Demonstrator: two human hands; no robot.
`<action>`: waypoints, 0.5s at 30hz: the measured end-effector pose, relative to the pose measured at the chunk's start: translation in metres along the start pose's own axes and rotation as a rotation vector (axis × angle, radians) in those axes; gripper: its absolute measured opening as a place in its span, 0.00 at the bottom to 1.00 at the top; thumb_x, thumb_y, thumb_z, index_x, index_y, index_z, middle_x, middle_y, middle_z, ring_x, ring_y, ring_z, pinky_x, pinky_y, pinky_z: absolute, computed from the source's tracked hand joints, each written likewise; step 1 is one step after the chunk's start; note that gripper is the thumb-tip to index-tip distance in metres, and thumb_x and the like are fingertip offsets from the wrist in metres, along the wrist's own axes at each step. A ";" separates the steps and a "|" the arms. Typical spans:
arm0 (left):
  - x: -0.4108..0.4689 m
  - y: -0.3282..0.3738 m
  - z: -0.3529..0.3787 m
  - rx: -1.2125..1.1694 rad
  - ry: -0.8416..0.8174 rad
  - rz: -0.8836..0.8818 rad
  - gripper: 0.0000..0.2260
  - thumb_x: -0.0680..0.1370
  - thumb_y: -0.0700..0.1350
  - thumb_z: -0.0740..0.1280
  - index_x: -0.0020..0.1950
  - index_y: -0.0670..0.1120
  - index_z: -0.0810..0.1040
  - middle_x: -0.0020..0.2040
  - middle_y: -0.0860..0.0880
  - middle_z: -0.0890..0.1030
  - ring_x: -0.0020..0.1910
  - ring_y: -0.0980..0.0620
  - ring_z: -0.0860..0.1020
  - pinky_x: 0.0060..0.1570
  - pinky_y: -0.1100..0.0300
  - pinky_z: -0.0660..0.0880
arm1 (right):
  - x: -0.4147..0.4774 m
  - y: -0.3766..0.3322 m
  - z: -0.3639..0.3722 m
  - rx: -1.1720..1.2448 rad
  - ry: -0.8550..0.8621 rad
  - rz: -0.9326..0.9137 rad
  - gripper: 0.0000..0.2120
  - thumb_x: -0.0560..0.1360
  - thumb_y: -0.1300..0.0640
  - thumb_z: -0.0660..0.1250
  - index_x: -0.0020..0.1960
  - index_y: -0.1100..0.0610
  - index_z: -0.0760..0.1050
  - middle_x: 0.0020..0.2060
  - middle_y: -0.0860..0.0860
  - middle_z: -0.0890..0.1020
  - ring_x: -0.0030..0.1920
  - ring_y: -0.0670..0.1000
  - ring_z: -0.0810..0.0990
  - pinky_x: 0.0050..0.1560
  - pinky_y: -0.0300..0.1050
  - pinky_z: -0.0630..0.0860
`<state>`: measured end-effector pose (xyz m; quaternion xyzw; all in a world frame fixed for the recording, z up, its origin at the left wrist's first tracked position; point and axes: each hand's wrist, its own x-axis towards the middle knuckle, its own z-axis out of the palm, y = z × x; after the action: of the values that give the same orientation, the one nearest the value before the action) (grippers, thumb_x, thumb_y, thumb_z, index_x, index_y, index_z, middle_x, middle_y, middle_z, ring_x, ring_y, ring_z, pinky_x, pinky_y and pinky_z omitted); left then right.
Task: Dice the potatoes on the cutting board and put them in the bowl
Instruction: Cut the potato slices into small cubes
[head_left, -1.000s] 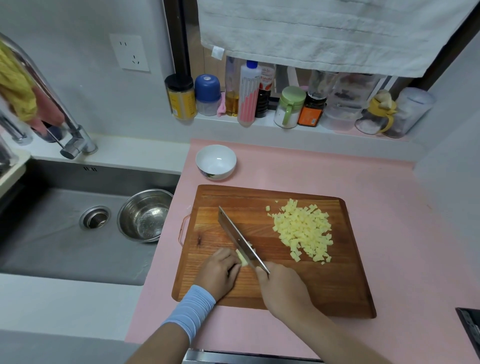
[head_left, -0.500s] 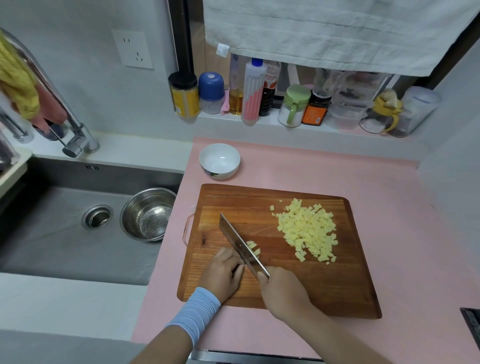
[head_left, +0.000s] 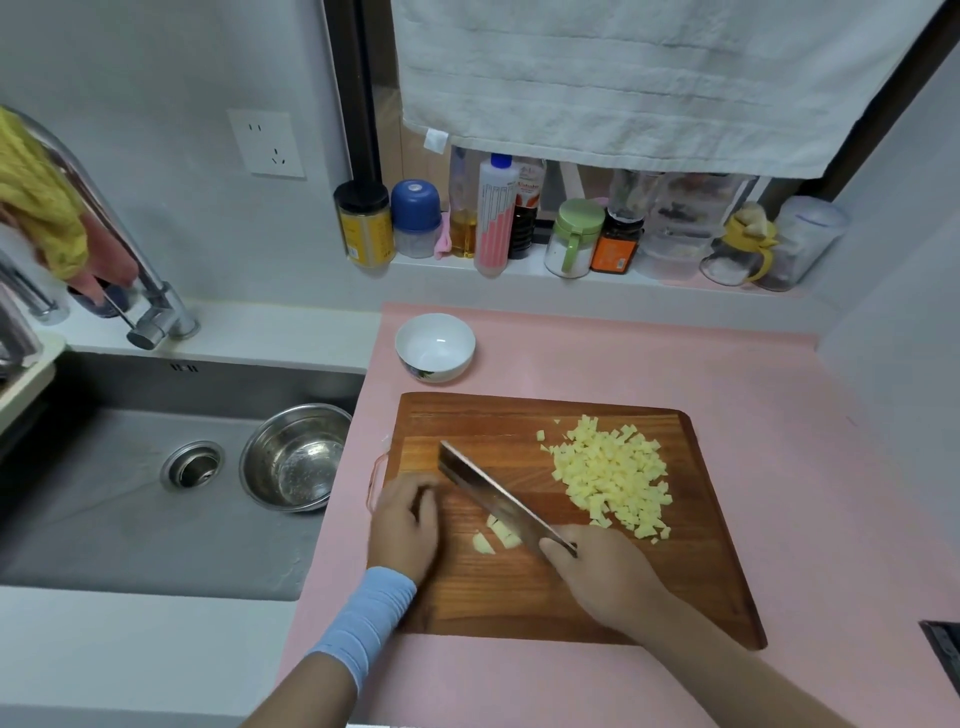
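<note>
A wooden cutting board (head_left: 691, 587) lies on the pink counter. A heap of pale yellow potato dice (head_left: 613, 478) sits on its right half. A few freshly cut potato pieces (head_left: 493, 535) lie near the board's left middle, just left of the cleaver (head_left: 493, 493). My right hand (head_left: 597, 571) grips the cleaver's handle, blade slanting up to the left. My left hand (head_left: 408, 519) rests at the board's left edge, fingers curled, apart from the pieces and holding nothing visible. An empty white bowl (head_left: 435, 347) stands behind the board.
A sink (head_left: 130, 519) with a steel bowl (head_left: 293, 457) in it lies to the left, with a faucet (head_left: 150, 312) above. Bottles and jars (head_left: 519, 228) line the ledge at the back. A towel (head_left: 649, 78) hangs overhead. A dark object (head_left: 943, 649) sits at the right edge.
My left hand has let go of the potato and slid left to the board's edge. The last piece now lies cut into a few loose bits beside the blade.
</note>
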<state>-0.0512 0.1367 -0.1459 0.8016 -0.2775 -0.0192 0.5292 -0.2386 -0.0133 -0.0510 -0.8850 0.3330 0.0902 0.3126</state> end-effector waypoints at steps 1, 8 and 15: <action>0.010 0.007 -0.008 -0.055 0.109 -0.045 0.10 0.75 0.39 0.61 0.47 0.53 0.77 0.46 0.57 0.79 0.50 0.56 0.76 0.57 0.68 0.68 | -0.001 0.002 -0.001 -0.098 0.049 -0.059 0.13 0.84 0.44 0.58 0.60 0.38 0.80 0.36 0.42 0.82 0.36 0.43 0.78 0.40 0.38 0.74; 0.059 0.050 -0.040 0.054 -0.594 -0.160 0.18 0.73 0.34 0.59 0.33 0.54 0.79 0.41 0.61 0.81 0.47 0.60 0.78 0.58 0.58 0.72 | 0.010 0.025 -0.009 -0.718 0.266 -0.426 0.18 0.63 0.47 0.82 0.51 0.41 0.83 0.27 0.45 0.77 0.25 0.48 0.75 0.21 0.41 0.71; 0.043 0.067 0.007 0.194 -0.987 -0.130 0.20 0.77 0.37 0.60 0.60 0.58 0.82 0.62 0.62 0.77 0.65 0.58 0.72 0.72 0.57 0.63 | 0.010 0.017 -0.013 -0.791 0.299 -0.523 0.21 0.55 0.48 0.85 0.46 0.44 0.84 0.25 0.47 0.75 0.23 0.49 0.73 0.20 0.43 0.66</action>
<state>-0.0457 0.0914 -0.0804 0.7580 -0.4446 -0.4029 0.2559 -0.2424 -0.0367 -0.0527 -0.9930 0.0811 0.0001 -0.0860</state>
